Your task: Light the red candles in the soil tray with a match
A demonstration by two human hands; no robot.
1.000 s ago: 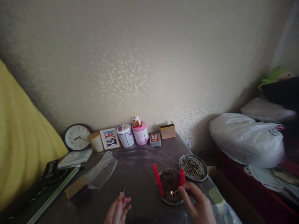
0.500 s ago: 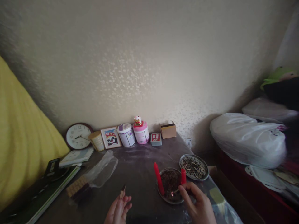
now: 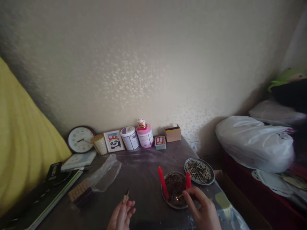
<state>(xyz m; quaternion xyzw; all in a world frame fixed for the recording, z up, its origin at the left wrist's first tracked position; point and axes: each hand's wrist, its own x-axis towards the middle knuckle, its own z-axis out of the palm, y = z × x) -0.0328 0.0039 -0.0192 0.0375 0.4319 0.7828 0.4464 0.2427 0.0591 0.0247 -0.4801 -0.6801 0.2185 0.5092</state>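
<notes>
My left hand (image 3: 121, 215) holds a small matchbox (image 3: 125, 196) upright near the table's front edge. My right hand (image 3: 202, 210) pinches a lit match (image 3: 178, 197) whose small flame glows low over a round metal dish (image 3: 165, 199) of dark burnt bits. A tall red candle (image 3: 163, 182) leans at the dish's left side. A shorter red candle (image 3: 188, 180) stands at its right side, just above my right fingers.
A second metal dish (image 3: 209, 180) of spent matches sits right of the first. A plastic bag (image 3: 105, 174), books (image 3: 76, 161), a clock (image 3: 80, 139), tins (image 3: 129, 138), a picture and small boxes line the wall. White sacks (image 3: 254, 142) lie at right, a yellow cushion (image 3: 21, 140) at left.
The view has shifted slightly. Both hands hold nearly still, the lit match staying over the dish.
</notes>
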